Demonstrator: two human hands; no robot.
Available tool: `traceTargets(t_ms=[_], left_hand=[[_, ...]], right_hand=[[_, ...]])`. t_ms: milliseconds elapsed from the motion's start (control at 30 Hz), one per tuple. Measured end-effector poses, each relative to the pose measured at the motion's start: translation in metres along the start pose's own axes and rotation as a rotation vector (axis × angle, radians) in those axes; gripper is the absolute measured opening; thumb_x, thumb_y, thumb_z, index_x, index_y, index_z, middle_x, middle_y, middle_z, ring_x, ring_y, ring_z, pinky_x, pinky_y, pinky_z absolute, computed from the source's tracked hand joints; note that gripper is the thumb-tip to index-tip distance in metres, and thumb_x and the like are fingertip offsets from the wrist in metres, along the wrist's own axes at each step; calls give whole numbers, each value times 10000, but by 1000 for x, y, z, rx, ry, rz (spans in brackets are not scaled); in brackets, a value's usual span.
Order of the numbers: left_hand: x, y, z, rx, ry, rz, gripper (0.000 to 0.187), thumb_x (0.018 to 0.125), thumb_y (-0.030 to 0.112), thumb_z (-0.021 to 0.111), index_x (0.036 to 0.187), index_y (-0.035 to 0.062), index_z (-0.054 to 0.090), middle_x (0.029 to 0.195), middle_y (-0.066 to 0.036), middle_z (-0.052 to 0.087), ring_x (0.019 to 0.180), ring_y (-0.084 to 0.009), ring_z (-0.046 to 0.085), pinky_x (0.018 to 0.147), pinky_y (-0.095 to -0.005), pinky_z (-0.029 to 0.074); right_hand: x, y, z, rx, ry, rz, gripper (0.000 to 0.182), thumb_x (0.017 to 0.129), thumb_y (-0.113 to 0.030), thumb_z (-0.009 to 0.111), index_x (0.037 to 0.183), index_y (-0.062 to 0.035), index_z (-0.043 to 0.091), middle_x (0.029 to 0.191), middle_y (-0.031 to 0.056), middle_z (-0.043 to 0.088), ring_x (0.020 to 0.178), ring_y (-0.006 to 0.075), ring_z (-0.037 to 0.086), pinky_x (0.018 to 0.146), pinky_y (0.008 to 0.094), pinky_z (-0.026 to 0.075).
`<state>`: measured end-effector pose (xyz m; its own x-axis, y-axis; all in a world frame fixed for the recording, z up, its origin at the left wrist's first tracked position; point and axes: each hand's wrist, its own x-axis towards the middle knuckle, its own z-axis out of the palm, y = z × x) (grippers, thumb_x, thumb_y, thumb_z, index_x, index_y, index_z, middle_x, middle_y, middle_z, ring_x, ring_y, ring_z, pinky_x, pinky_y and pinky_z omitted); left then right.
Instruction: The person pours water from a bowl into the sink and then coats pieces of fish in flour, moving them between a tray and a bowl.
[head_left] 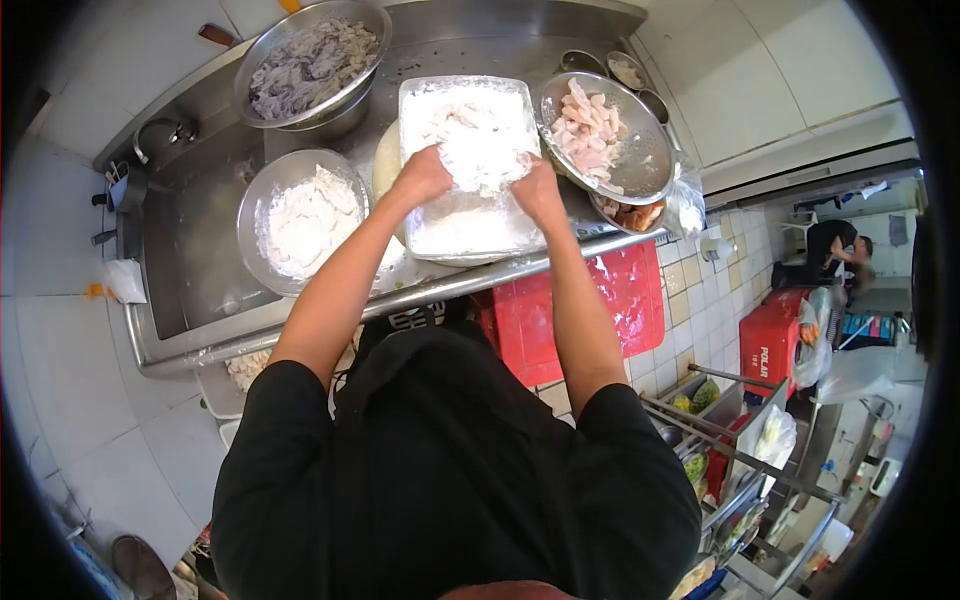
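A rectangular clear tray of white flour stands on the sink's front ledge, with a heap of flour-coated pieces at its far half. My left hand is curled at the heap's left side; my right hand is curled at its right side. Both grip the coated pieces between them, fingertips hidden in flour. Left of the tray, a round bowl holds more white-coated pieces. To the right, a tilted metal colander holds pale raw meat strips.
A metal bowl of greyish, floury stuff stands at the back left. Small metal bowls sit at the back right. A red lid or board lies below the sink edge. A shelf rack and another person are to the right.
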<state>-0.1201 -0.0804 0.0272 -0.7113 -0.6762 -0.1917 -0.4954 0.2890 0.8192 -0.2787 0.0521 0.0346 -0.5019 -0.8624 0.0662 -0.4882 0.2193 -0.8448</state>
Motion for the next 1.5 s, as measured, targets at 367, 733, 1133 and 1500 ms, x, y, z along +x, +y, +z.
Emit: traceTargets(t_ms=[367, 733, 1133, 1500], left_hand=[[7, -24, -5, -276, 75, -57, 440, 822, 185, 635, 1194, -39, 559, 1110, -158, 634, 1001, -225, 602, 866, -309, 461], [-17, -11, -11, -917, -123, -216, 424, 844, 123, 639, 1236, 0, 533, 1107, -111, 636, 930, -188, 646, 756, -323, 554], [-6, -25, 11, -957, -57, -161, 427, 854, 129, 638, 1247, 10, 518, 1097, -103, 636, 925, -185, 647, 756, -323, 551], [-25, -10, 20, -1381, -151, -145, 333, 864, 95, 619, 1168, -26, 555, 1056, -128, 640, 898, -191, 653, 750, -320, 562]], right_hand=[[0, -3, -22, -137, 33, 58, 358, 752, -35, 568, 1098, 52, 600, 1022, 251, 647, 975, 380, 618, 848, 361, 474], [-2, 20, 21, -127, -116, -76, 377, 742, 62, 527, 1107, 23, 611, 985, 222, 664, 957, 316, 633, 858, 317, 472], [-12, 17, 40, 1017, 51, 393, 359, 803, 25, 485, 1155, 27, 556, 1011, 97, 632, 902, 172, 598, 770, 267, 472], [-12, 26, 36, 915, 142, 196, 365, 792, 31, 491, 1153, 35, 546, 1032, 85, 625, 915, 153, 593, 761, 268, 482]])
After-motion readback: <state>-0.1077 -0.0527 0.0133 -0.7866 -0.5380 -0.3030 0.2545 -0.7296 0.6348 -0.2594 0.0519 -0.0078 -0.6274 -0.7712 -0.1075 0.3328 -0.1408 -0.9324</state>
